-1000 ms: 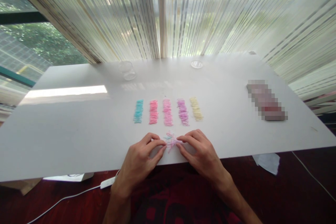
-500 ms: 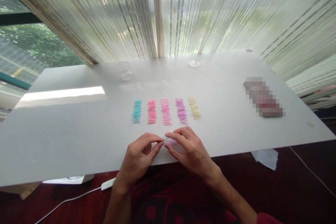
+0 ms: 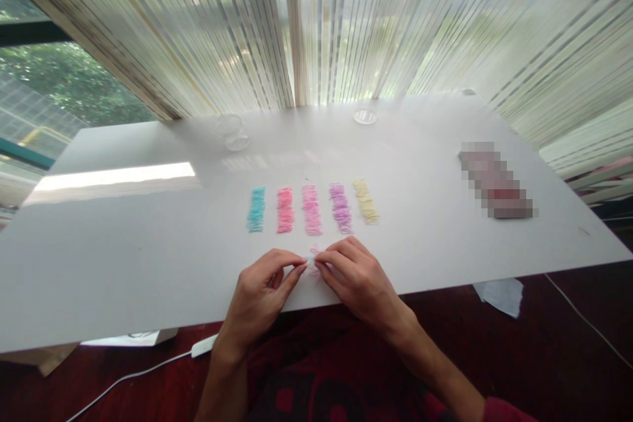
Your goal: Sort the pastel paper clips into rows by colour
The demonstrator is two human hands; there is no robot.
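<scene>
Near the table's front edge, my left hand [image 3: 270, 287] and my right hand [image 3: 359, 277] face each other, each with thumb and index finger closed in a pinch. Between the fingertips shows a small clump of thin pink and pale blue strands [image 3: 313, 268], which look like little elastic bands. Exactly what each pinch holds is too small to make out. Just beyond my hands lie neat columns of thin bands: teal [image 3: 256, 210], coral [image 3: 285, 210], pink [image 3: 312, 210], purple [image 3: 341, 208] and pale yellow [image 3: 366, 202].
The white table [image 3: 148, 270] runs up to a striped curtain [image 3: 237, 20]. Clear round lids or dishes [image 3: 364, 117] sit at the back, with others [image 3: 238, 141] at back left. A pixelated flat object [image 3: 497, 181] lies on the right. Below are a power strip [image 3: 204, 345] and cable.
My right thumb and index finger, apart before, have come together in a pinch beside the strands. More pink strands now show between the hands. My left hand has stayed nearly still.
</scene>
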